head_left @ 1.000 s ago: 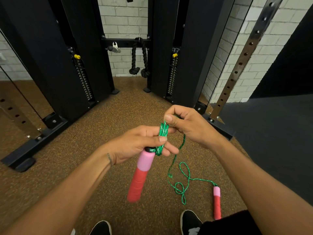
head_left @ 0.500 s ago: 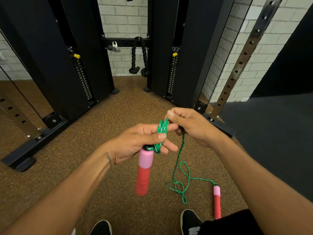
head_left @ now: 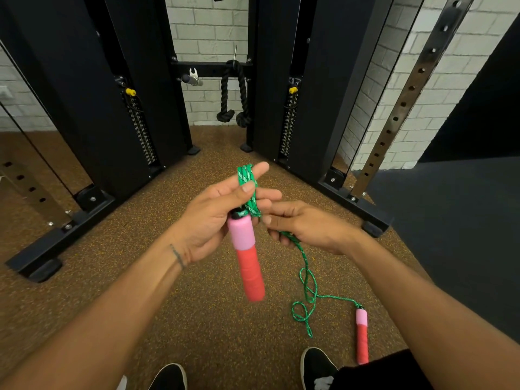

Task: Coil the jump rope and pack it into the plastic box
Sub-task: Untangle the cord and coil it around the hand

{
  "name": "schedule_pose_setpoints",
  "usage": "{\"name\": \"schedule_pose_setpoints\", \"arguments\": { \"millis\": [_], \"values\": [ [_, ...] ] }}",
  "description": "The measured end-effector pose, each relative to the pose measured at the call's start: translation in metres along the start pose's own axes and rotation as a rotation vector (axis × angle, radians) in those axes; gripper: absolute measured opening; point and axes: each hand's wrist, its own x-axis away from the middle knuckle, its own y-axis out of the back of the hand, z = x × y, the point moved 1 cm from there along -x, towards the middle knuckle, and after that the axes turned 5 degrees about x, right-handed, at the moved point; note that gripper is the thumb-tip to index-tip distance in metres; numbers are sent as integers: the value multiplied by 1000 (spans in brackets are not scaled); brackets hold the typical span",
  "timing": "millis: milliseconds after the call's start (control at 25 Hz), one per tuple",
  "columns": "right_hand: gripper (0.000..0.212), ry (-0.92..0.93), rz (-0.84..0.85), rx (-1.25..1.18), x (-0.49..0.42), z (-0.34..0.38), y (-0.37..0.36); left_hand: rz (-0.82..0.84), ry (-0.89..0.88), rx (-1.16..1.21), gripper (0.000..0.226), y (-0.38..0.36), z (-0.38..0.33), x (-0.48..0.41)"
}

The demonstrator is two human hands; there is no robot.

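Gym floor (head_left: 197, 319). A thin green rope (head_left: 305, 266), seemingly soft, limp and light, trails from the hands to the floor at five o'clock. The left hand (head_left: 213, 220), centre, has coils wound round its fingers (head_left: 260, 168), thumb pinching them; a foam handle (head_left: 247, 260) hangs at six. The right hand (head_left: 306, 229), at three, curls round the slack. A second handle (head_left: 362, 336) lies at five. Foam looks grippiest.
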Motion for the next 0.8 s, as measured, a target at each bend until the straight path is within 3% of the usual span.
{"name": "schedule_pose_setpoints", "arguments": {
  "millis": [280, 480, 600, 800],
  "values": [
    [24, 33, 103, 111, 11, 19, -8, -238, -74, -218, 44, 17, -2, -7],
    [25, 118, 92, 135, 27, 41, -9, -257, -70, -378, 34, 23, -1, -7],
    [23, 249, 135, 279, 46, 70, -15, -301, -72, -424, 13, 28, 2, -8],
    [23, 497, 206, 178, 72, 104, -28, -388, -68, -444, 12, 51, -4, -10]
  ]
}}
